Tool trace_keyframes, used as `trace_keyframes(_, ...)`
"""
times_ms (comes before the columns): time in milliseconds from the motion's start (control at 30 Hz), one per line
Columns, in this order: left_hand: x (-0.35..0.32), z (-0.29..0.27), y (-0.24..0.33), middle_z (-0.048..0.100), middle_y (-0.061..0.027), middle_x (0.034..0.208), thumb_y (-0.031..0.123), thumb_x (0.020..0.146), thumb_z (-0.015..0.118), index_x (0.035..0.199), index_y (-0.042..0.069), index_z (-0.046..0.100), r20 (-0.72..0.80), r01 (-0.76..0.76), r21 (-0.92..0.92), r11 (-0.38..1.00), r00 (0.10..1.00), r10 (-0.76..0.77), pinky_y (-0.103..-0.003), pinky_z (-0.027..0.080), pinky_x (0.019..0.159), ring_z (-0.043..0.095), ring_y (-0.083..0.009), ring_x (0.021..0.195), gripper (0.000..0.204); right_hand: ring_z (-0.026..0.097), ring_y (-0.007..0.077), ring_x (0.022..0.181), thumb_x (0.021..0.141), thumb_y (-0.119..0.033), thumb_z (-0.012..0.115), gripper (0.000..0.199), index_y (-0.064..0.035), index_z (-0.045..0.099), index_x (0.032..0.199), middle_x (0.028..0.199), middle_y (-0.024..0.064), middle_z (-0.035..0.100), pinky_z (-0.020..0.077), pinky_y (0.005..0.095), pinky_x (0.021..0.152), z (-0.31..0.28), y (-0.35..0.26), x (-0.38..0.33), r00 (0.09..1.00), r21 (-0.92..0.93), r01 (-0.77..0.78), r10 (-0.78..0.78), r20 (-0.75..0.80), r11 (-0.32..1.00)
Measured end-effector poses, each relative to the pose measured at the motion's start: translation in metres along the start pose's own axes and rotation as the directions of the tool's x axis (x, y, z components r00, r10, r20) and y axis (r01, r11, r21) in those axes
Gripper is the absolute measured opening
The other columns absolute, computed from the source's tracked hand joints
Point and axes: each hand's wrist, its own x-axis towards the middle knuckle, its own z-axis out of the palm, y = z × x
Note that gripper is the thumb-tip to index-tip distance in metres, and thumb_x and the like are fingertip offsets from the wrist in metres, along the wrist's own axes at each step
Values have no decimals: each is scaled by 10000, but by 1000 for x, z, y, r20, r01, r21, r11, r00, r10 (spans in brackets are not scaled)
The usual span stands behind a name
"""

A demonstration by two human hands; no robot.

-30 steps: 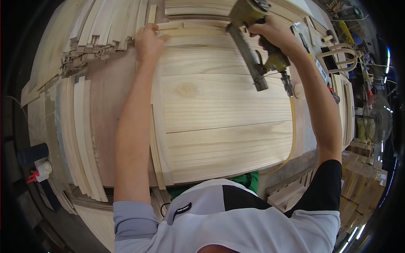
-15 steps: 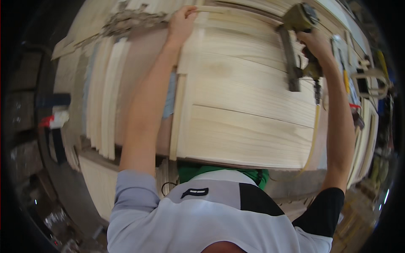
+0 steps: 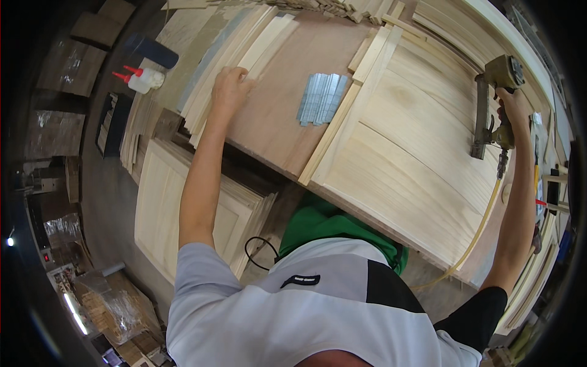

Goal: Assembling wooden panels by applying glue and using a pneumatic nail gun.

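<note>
Over panel: nail gun in right hand.

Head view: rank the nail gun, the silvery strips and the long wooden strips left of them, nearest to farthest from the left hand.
From the left hand:
1. Long wooden strips: right at the hand.
2. Silvery strips: a little to its right.
3. Nail gun: far right, in the right hand.
</note>
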Motion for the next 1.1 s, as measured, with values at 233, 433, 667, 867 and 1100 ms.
trace_keyframes(233,20,11,-17,666,-172,1001,283,688,784,1020,21,661,79,-99,50,994,992,95,-406,493,837,636,-320,945,441,547,124,516,818,-405,648,389,-16,654,818,618,39,568,423,289,507,-19,23,-20,970,-162,83,-116,-211,983)
trace_keyframes(433,46,11,-42,674,-188,1021,269,745,743,1119,29,652,244,6,57,998,970,-20,-399,491,868,640,-327,979,454,561,122,550,835,-348,679,340,-9,670,821,628,41,592,417,273,524,-30,25,-69,912,-68,156,-170,-374,985)
trace_keyframes(667,20,-39,22,673,-149,963,69,884,434,1162,7,623,162,281,-590,757,960,-230,-385,483,777,628,-260,854,342,507,97,515,856,-312,674,296,-47,609,743,596,23,547,366,244,498,-77,-3,-195,931,205,61,19,-365,977)
trace_keyframes(867,-42,-32,168,643,-194,1024,183,859,572,1184,10,614,-13,-318,-561,764,926,376,-397,489,842,620,-302,951,371,482,88,514,868,-289,658,264,-48,596,780,598,18,531,356,232,492,-107,18,-306,928,225,-88,162,-334,970)
trace_keyframes(1100,-171,27,301,567,-121,882,101,773,668,1018,32,624,-146,-697,-619,361,554,819,-359,516,733,575,-277,843,258,499,96,539,860,-224,674,226,-11,601,854,632,41,545,368,232,499,-110,40,-399,836,310,-168,302,-458,936)
